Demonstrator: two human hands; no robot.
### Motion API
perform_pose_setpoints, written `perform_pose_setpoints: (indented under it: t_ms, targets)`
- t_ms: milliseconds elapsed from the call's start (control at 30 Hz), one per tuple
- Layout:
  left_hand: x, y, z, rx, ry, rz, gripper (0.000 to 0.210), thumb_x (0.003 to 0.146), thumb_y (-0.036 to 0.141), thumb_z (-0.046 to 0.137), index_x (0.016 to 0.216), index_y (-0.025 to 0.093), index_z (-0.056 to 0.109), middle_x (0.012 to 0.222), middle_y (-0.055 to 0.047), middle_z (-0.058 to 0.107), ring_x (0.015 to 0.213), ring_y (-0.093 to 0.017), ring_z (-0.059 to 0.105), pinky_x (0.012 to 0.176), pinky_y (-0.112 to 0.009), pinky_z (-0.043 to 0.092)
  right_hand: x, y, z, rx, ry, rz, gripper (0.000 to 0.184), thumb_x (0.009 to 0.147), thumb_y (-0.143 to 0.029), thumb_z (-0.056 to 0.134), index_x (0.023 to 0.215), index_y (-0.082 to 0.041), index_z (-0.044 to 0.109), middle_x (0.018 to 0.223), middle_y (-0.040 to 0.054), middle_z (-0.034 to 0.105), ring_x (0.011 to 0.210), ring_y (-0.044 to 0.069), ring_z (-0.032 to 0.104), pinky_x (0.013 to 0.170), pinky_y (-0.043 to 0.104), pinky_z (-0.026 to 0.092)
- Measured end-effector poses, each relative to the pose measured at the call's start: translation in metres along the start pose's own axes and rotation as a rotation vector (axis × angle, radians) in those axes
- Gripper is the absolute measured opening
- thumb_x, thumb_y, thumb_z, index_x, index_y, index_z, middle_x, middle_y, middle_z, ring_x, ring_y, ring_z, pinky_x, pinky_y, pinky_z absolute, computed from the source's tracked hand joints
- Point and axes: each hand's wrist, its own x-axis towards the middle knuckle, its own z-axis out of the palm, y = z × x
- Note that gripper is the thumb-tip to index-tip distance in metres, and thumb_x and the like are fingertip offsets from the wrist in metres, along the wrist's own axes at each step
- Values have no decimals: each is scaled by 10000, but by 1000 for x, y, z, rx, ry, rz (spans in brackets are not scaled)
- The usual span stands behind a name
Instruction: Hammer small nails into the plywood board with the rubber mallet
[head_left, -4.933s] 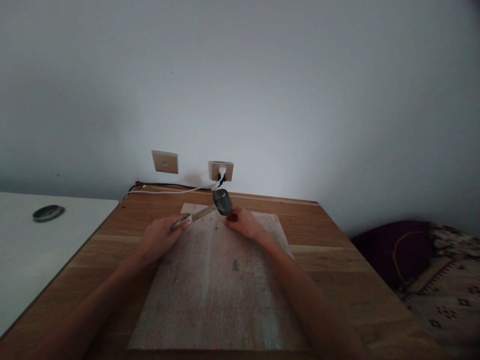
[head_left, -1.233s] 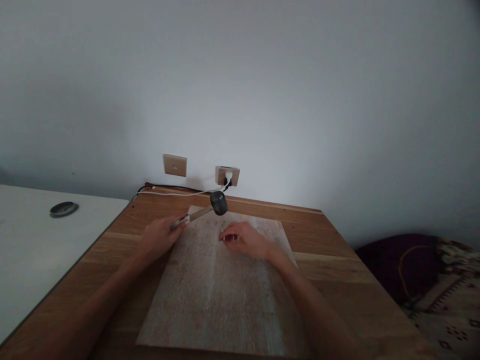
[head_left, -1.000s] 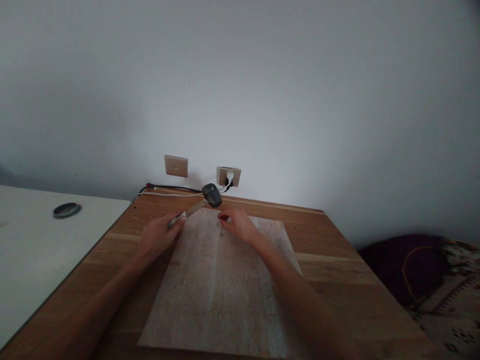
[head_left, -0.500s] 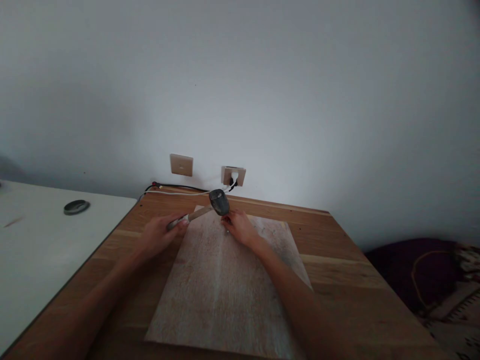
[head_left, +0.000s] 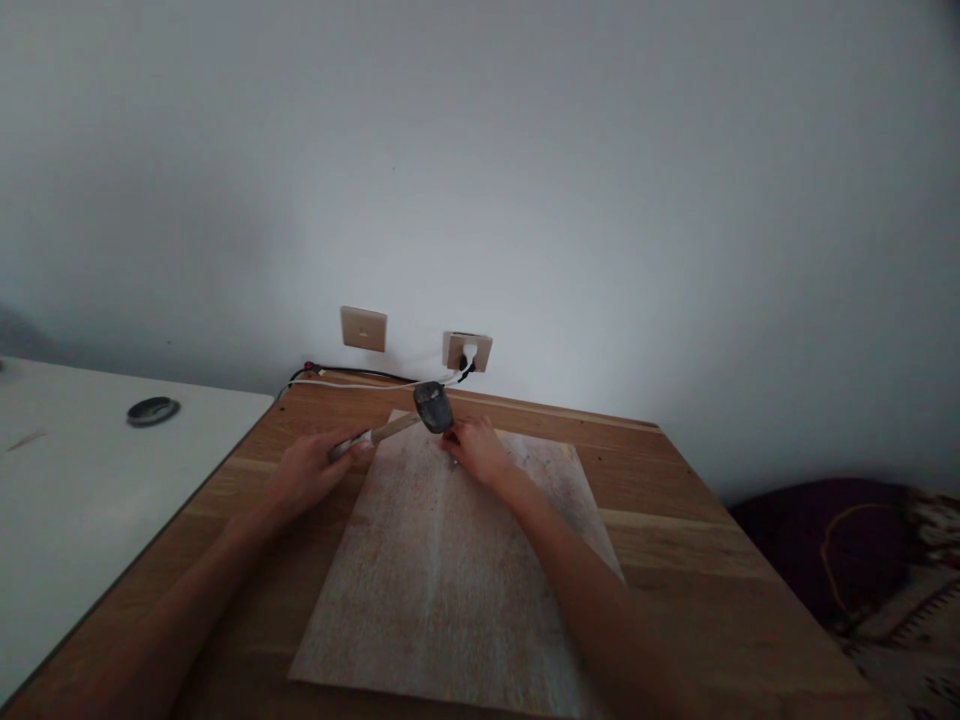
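Note:
My left hand (head_left: 313, 462) is closed around the handle of a rubber mallet (head_left: 433, 408) with a dark head and a pale wooden shaft. The mallet's head is over the far part of a whitish wooden board (head_left: 442, 590), close to the fingertips of my right hand (head_left: 480, 450). That hand is low over the board's far end, its fingers bent together in a pinch. Whatever sits between those fingers is too small and dark to make out. A tiny bright speck shows on the board just below them.
The board lies on a brown wooden table (head_left: 697, 560) against a pale wall. A white table (head_left: 90, 500) adjoins on the left, with a round dark lid-like piece (head_left: 153, 411) on it. Cables run along the back edge to a wall socket (head_left: 456, 350). Purple fabric (head_left: 817, 530) lies at right.
The mallet's head has shifted slightly left and down, a little away from my right fingers. My right hand stays almost in place, still pinched.

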Motion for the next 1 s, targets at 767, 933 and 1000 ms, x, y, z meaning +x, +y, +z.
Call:
perform_pose_setpoints:
  t_ms: [767, 933, 1000]
  targets:
    - [-4, 17, -6, 192, -94, -42, 576, 957, 605, 400, 1259, 265, 753, 1129, -87, 802, 1028, -324, 741, 863, -381, 532, -41, -7, -32, -136, -93, -244, 145, 951, -119, 664, 1010, -161, 789, 1092, 137, 696, 1089, 275, 600, 970, 399, 452]
    - [-1, 7, -1, 139, 17, -109, 594, 955, 602, 391, 1327, 285, 729, 1179, -72, 797, 1066, -315, 735, 875, -362, 526, -23, -10, -33, 66, -3, -168, 126, 889, -82, 696, 986, -151, 738, 976, 86, 747, 958, 223, 649, 882, 333, 468]
    - [0, 4, -1, 104, 45, -130, 620, 945, 626, 398, 1338, 275, 725, 1181, -78, 796, 1061, -314, 736, 861, -355, 523, -13, -12, -32, 118, 32, -138, 144, 876, -73, 688, 981, -163, 724, 942, 62, 753, 907, 205, 663, 833, 304, 461]
